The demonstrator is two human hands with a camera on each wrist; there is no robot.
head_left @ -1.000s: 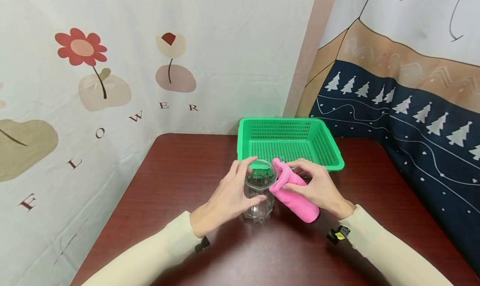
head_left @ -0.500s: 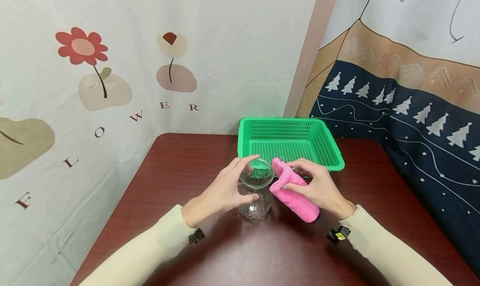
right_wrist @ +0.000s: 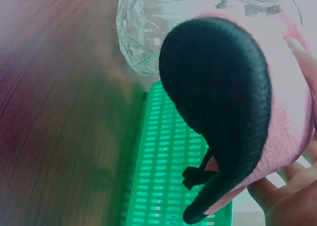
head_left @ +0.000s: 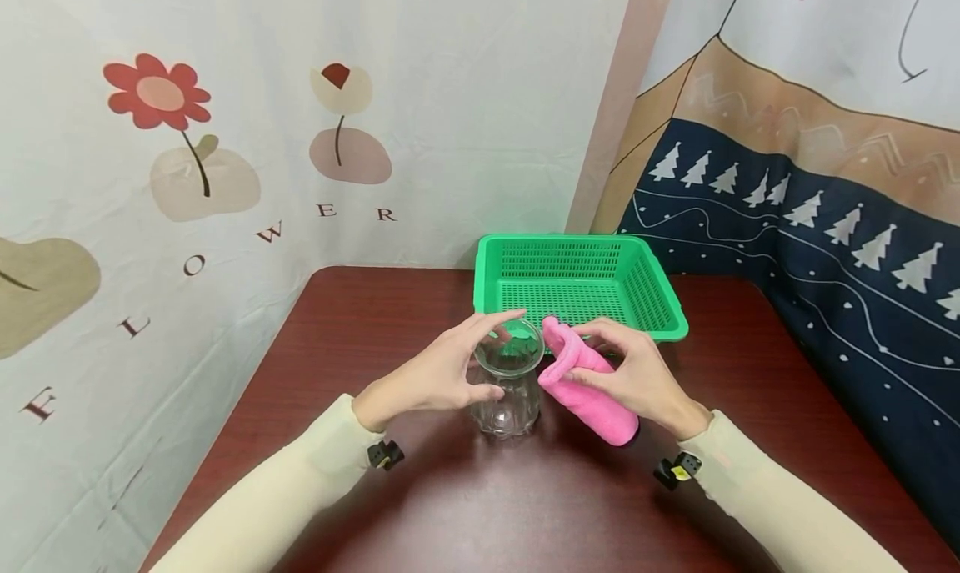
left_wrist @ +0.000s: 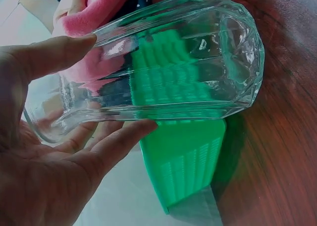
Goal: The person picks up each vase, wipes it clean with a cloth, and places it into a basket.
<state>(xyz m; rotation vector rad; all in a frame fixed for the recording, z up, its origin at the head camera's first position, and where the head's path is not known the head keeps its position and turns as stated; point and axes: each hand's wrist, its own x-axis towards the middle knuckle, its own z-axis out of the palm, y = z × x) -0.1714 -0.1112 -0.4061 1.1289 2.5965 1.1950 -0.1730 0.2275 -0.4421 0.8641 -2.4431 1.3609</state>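
Observation:
A clear, faceted glass jar (head_left: 510,402) with an open rim stands upright near the table's middle. My left hand (head_left: 435,364) curves around its upper left side, thumb in front and fingers behind; in the left wrist view the thumb (left_wrist: 62,52) lies along one side of the glass. Just right of the jar, my right hand (head_left: 637,377) pinches a soft pink fuzzy fabric roll (head_left: 596,398), tilted with its mouth toward the jar. Seen from the right wrist, the roll has a black end (right_wrist: 218,82). What the roll is cannot be told, and its inside is hidden.
A green perforated plastic basket (head_left: 491,260) sits at the table's back, right behind the jar and the pink roll. The dark red wooden table (head_left: 375,306) backs onto a printed curtain (head_left: 480,98).
The jar has shifted a little left, away from the pink roll. My left hand has moved left with it, its thumb less far across the glass. My right hand stays about still.

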